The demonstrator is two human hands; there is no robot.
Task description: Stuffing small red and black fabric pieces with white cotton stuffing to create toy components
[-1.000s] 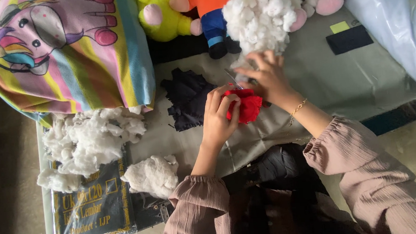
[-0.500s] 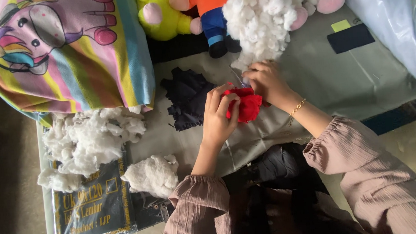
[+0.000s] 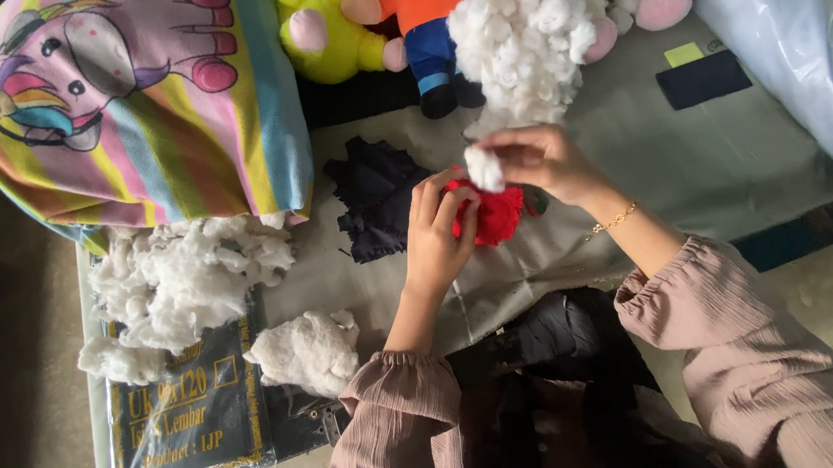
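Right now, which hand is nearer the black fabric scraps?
Left. The left hand holds the red piece just beside the black fabric scraps; the right hand, pinching a stuffing tuft, is farther off.

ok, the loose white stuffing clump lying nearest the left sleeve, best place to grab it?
Judging by its pose, pinch the rounded top of the loose white stuffing clump, coming straight down from above. It lies apart from the bigger fluffy white stuffing heap, partly on the black plastic-wrapped packet, with nothing over it. It looks soft and shapeless, so a gathering pinch should hold better than a side grip.
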